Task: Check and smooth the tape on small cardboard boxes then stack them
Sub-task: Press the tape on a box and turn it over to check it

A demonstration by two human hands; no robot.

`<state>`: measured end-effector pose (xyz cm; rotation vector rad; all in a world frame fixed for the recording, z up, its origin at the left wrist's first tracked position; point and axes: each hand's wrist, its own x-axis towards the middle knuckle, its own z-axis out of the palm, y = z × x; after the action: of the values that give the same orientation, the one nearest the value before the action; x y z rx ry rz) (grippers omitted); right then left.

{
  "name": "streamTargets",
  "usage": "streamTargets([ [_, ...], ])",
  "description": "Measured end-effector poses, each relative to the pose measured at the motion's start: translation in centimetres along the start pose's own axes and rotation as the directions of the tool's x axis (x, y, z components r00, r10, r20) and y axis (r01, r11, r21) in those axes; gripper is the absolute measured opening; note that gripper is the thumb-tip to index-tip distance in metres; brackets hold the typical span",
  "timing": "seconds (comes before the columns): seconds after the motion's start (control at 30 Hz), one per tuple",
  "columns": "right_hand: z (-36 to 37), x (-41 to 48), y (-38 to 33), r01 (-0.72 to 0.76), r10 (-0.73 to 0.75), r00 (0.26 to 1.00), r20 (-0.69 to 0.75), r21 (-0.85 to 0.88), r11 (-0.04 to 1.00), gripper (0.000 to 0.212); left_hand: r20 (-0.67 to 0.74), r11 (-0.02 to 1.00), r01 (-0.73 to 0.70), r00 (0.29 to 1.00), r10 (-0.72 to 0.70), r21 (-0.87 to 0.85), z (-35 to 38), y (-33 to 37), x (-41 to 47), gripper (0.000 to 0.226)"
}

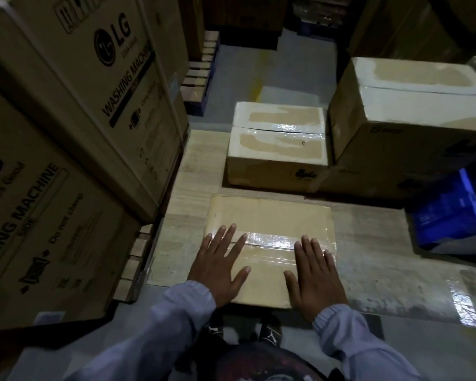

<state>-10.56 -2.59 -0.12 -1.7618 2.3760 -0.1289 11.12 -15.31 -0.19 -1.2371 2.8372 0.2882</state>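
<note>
Box (267, 215) lies flat just ahead of me, tape (270, 239) running left-right between my left hand (217, 268) and right hand (315, 273), both spread, pressing its ends, equally near.

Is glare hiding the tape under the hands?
Head view: dim, darkest at edges; glare whitens the clear tape strip on the flat brown cardboard box between left hand and right hand, seam visible; wide-angle lens tilts the washing-machine cartons.
</note>
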Motion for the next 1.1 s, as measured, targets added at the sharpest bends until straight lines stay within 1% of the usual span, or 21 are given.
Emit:
streamTargets([
  [0.1,-0.8,0.7,0.1,0.008,-0.008,0.999,-0.032,-0.003,1.000,0.067,0.014,0.999,0.034,0.999,-0.034,0.035,-1.0,0.1,1.1,0.071],
  [0.17,-1.5,2.1,0.3,0.028,-0.027,0.997,-0.071,0.013,1.000,0.061,0.014,0.996,0.025,1.000,-0.026,0.081,-1.6,0.0,2.6,0.070],
  [0.2,-1.7,2.9,0.5,0.026,-0.024,0.997,-0.076,0.026,0.999,0.062,0.020,0.996,0.020,1.000,-0.022,0.088,-1.6,-0.2,3.2,0.070],
  [0.27,-1.6,4.1,0.6,-0.002,0.002,1.000,-0.031,0.005,1.000,0.072,0.005,0.997,0.007,1.000,-0.008,0.071,-1.1,-0.5,4.1,0.071],
  [0.33,-0.8,4.7,0.8,-0.013,0.012,1.000,-0.004,-0.035,0.999,0.077,-0.011,0.997,-0.016,1.000,0.016,0.074,-0.4,-0.8,4.4,0.071],
  [0.43,-0.5,4.8,0.6,-0.012,0.012,1.000,-0.008,-0.040,0.999,0.077,-0.022,0.997,-0.013,1.000,0.015,0.080,-0.2,-0.9,4.5,0.069],
  [0.57,-1.5,5.8,1.3,-0.017,0.017,0.999,-0.028,0.000,1.000,0.072,-0.047,0.994,0.025,0.999,-0.021,0.104,-1.7,-0.8,6.8,0.060],
  [0.67,-2.0,7.4,2.5,-0.064,0.064,0.997,-0.051,0.000,0.998,0.074,-0.050,0.996,0.056,0.997,-0.052,0.072,-1.7,-1.4,8.1,0.059],
  [0.73,-1.6,8.2,3.0,-0.099,0.098,0.994,-0.048,-0.020,0.995,0.078,-0.034,0.996,0.069,0.997,-0.067,0.050,-1.2,-1.7,8.1,0.061],
  [0.8,-1.2,8.5,3.1,-0.115,0.115,0.993,-0.035,-0.016,0.993,0.079,-0.048,0.997,0.067,0.997,-0.065,0.044,-1.1,-1.7,8.1,0.061],
  [1.1,-0.9,8.8,3.3,-0.107,0.109,0.992,-0.069,0.034,0.994,0.077,-0.109,0.997,0.069,0.992,-0.067,0.015,-1.1,-1.7,8.4,0.062],
])
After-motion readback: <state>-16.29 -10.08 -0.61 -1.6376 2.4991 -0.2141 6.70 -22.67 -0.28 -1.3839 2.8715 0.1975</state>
